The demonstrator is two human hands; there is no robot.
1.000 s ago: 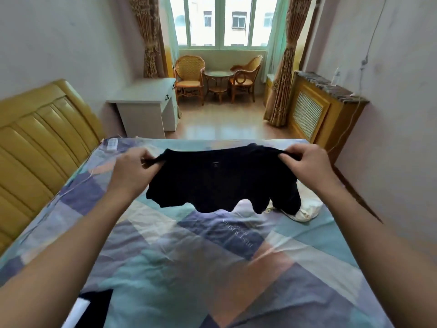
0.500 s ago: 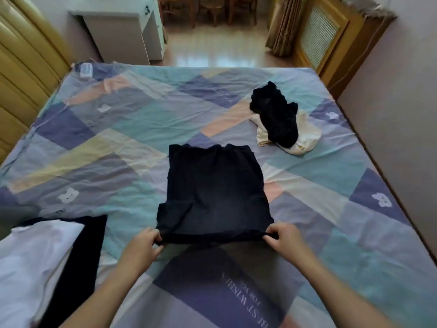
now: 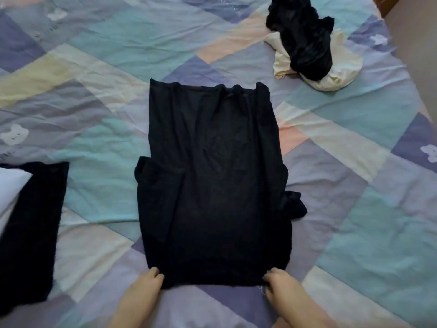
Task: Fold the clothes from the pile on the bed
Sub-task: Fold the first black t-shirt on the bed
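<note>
A black T-shirt (image 3: 212, 181) lies spread flat on the patchwork bedsheet (image 3: 354, 209), its length running away from me. The sleeves are tucked partly in at both sides. My left hand (image 3: 146, 282) pinches its near left corner. My right hand (image 3: 279, 282) pinches the near right corner. At the far right sits the pile (image 3: 305, 43): a crumpled black garment on top of a cream one.
At the left edge lies a flat black garment (image 3: 30, 233) with a white piece (image 3: 9, 185) on it. The floor (image 3: 416, 43) shows past the bed's right edge at the upper right.
The shirt was held up in the air by both hands. It has since been laid down on the sheet and pulled out flat toward me. My view has tilted down.
</note>
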